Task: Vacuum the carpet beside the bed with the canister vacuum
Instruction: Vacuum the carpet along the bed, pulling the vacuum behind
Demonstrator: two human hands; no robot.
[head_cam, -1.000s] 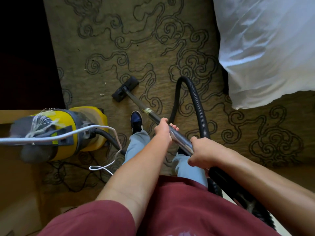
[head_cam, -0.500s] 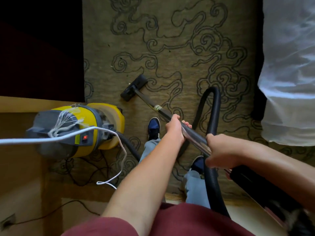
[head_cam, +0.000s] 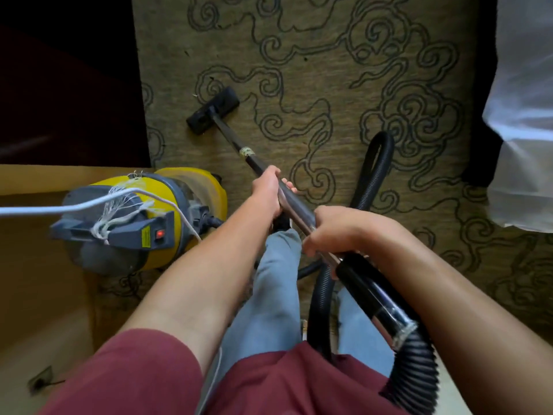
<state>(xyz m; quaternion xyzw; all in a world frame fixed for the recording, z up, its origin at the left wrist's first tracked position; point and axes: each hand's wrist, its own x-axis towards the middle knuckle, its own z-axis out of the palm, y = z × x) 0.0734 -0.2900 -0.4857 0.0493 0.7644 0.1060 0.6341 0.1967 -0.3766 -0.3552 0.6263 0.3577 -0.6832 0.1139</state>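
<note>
Closest to the camera there's a maroon shirt [head_cam: 269, 381] and light blue trousers [head_cam: 269, 298], looking straight down. The ribbed black hose [head_cam: 419, 366] comes off the back end of the wand's black handle section and loops out onto the carpet. Right hand [head_cam: 338, 227] is wrapped tight around the metal wand [head_cam: 296, 205] just ahead of that black section, fingers curled under it. Left hand [head_cam: 267, 190] is clamped on the same wand a bit further down, thumb side up. Off to the left sits the yellow canister vacuum [head_cam: 143, 217], red switch lit, with a white cord [head_cam: 59, 209] draped over its grey top. The wand runs forward and left to the black floor nozzle [head_cam: 214, 110], which lies flat on the olive carpet [head_cam: 329, 70] with dark swirl patterns. White bedding [head_cam: 526, 115] hangs along the far right edge.
</note>
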